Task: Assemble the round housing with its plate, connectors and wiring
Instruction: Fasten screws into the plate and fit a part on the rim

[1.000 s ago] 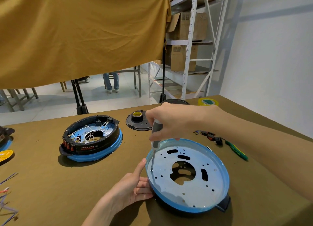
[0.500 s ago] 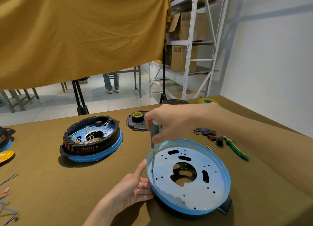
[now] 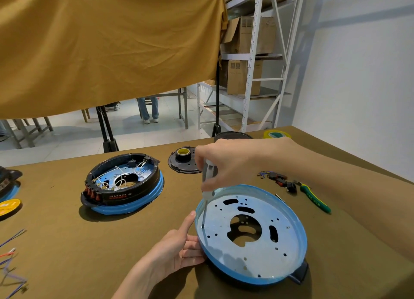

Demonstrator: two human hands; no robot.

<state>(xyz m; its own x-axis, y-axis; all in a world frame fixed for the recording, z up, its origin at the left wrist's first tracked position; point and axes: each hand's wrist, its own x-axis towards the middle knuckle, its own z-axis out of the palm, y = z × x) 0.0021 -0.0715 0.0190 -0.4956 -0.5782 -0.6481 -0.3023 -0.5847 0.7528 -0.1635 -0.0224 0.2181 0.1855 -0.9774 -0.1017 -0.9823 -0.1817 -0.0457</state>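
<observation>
Right hand (image 3: 226,162) gripping screwdriver (image 3: 208,180), left hand (image 3: 179,251) steadying housing (image 3: 298,227)

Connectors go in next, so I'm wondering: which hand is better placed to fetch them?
Probably the right hand: the connectors lie on its side, though it grips the screwdriver.

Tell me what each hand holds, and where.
Right hand grips the screwdriver by its handle; left hand steadies the round housing at its left rim.
</observation>
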